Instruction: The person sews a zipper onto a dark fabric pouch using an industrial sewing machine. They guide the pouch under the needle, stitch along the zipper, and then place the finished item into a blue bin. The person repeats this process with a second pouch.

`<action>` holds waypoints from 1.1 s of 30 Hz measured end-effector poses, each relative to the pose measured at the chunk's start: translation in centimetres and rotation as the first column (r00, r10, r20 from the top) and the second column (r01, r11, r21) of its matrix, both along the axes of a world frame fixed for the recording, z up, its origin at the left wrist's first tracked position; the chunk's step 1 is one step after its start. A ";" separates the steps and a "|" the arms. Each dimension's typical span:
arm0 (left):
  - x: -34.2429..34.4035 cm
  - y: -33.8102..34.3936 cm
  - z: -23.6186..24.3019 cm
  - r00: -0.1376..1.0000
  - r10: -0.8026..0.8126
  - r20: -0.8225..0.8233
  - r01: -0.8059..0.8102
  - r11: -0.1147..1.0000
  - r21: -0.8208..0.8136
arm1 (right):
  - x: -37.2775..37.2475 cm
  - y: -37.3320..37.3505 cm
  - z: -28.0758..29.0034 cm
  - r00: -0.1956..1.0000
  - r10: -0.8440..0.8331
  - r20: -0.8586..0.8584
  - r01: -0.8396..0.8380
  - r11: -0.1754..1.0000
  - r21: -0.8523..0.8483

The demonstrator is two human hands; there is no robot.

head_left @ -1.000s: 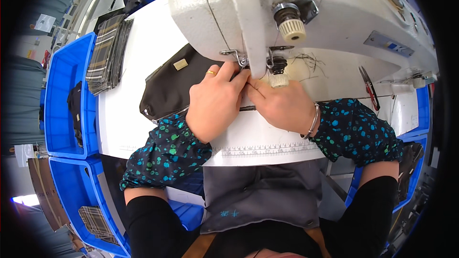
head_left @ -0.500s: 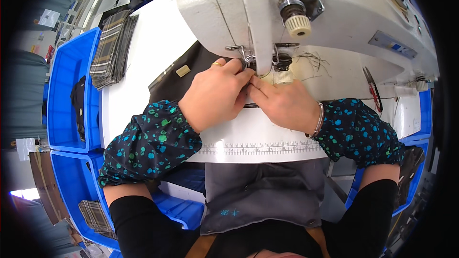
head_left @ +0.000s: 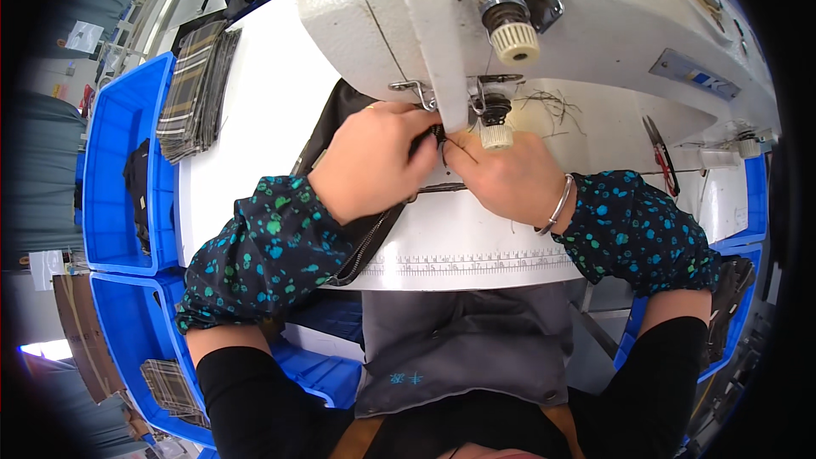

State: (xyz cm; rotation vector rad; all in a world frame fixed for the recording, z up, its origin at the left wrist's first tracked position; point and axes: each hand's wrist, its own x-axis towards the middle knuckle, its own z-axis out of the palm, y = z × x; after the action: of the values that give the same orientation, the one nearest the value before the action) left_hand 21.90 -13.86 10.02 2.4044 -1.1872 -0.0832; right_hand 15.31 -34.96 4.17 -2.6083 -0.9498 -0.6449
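Note:
My left hand (head_left: 370, 166) has its fingers bent together, gripping dark fabric (head_left: 327, 113) at the needle area of the white sewing machine (head_left: 578, 42). The fabric runs beneath this hand toward the table's front edge, where a zipper (head_left: 367, 245) shows. My right hand (head_left: 510, 180), with a silver bracelet at the wrist, is curled just right of my left, below a tension knob (head_left: 496, 136). Its fingertips are closed near dark threads (head_left: 450, 149); what they hold is unclear. The presser foot is mostly hidden by machine and fingers.
Plaid fabric pieces (head_left: 191, 89) lie stacked at the table's (head_left: 229, 161) back left. Blue bins (head_left: 110, 221) flank it, some holding fabric. Red-and-black snips (head_left: 663, 161) and loose thread clippings (head_left: 552, 110) lie right of the needle. A printed ruler (head_left: 450, 265) follows the front edge.
My left hand has moved left and slightly up. The dark fabric has shifted under it, its zippered edge now reaching down to the front edge. Threads now show between my hands.

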 end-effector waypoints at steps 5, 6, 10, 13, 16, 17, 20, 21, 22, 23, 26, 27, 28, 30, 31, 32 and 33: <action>-0.2 0.8 -0.5 0.891 0.140 -0.431 -0.169 0.985 -0.028 | 0.0 -0.1 -0.1 1.000 0.009 0.012 -0.009 1.000 0.010; -0.7 0.9 -0.4 0.871 0.167 -0.462 -0.184 0.983 0.009 | 0.0 -0.2 -0.1 1.000 0.015 0.014 -0.015 1.000 0.008; -1.4 0.8 -0.3 0.559 0.238 -0.794 -0.389 0.921 0.002 | 0.2 -0.6 0.0 1.000 0.025 -0.015 -0.025 1.000 0.001; -0.9 0.9 -0.5 0.491 0.217 -0.844 -0.453 0.891 -0.035 | 0.3 -0.5 0.1 1.000 0.008 0.009 -0.008 1.000 0.005; -0.2 1.2 -0.8 0.458 0.207 -0.864 -0.443 0.896 -0.020 | 0.2 -0.4 0.3 0.994 -0.021 0.106 0.022 1.000 -0.003; -0.2 1.1 -1.0 0.449 0.223 -0.865 -0.480 0.877 -0.024 | 0.0 -0.3 0.4 0.986 -0.020 0.165 0.024 0.999 -0.022; -0.8 0.9 -1.3 0.843 0.320 -0.433 -0.347 0.938 0.018 | -0.1 0.1 0.1 0.971 0.002 0.239 0.016 0.997 -0.075; -1.1 0.9 -1.2 0.884 0.376 -0.277 -0.366 0.926 0.088 | -0.1 0.3 0.0 0.970 0.022 0.243 -0.001 0.996 -0.089; -1.3 0.9 -1.2 0.941 0.323 -0.102 -0.320 0.946 0.041 | 0.0 0.4 -0.1 0.965 0.014 0.261 0.000 0.999 -0.052; -1.5 0.9 -1.0 0.961 0.263 0.081 -0.264 0.964 0.005 | 0.1 0.4 -0.3 0.961 0.011 0.277 -0.006 1.000 -0.017; -1.4 0.9 -1.0 0.937 0.033 0.348 -0.006 0.997 -0.078 | 0.7 0.3 -0.4 0.980 0.007 0.199 -0.020 0.998 0.064; -1.3 0.6 -1.4 0.932 -0.017 0.362 0.049 0.996 -0.080 | 0.8 0.2 -0.4 0.988 0.011 0.156 -0.027 0.995 0.096; -1.2 0.4 -1.7 0.924 -0.064 0.377 0.101 0.992 -0.081 | 0.6 0.0 -0.3 0.988 0.016 0.156 -0.028 0.997 0.071; -0.9 0.5 -2.1 0.953 -0.048 0.299 0.085 0.990 -0.111 | 0.2 -0.2 0.2 0.987 0.027 0.158 -0.035 0.998 0.047; -0.6 0.7 -2.2 0.959 -0.034 0.283 0.073 0.989 -0.129 | -0.1 -0.2 0.3 0.987 0.056 0.149 -0.064 0.997 0.049; -0.4 0.8 -2.3 0.964 -0.023 0.265 0.063 0.987 -0.146 | -0.4 0.0 0.5 0.988 0.085 0.128 -0.093 0.994 0.054; -0.1 1.0 -2.2 0.962 -0.048 0.268 0.074 0.993 -0.090 | -0.8 0.2 0.6 0.988 0.114 0.106 -0.121 0.991 0.058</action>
State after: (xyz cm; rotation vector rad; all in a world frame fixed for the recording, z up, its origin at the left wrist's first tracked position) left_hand 21.80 -12.82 7.86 2.3440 -1.3496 0.2819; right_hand 14.48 -34.80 4.76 -2.4625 -1.0856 -0.7709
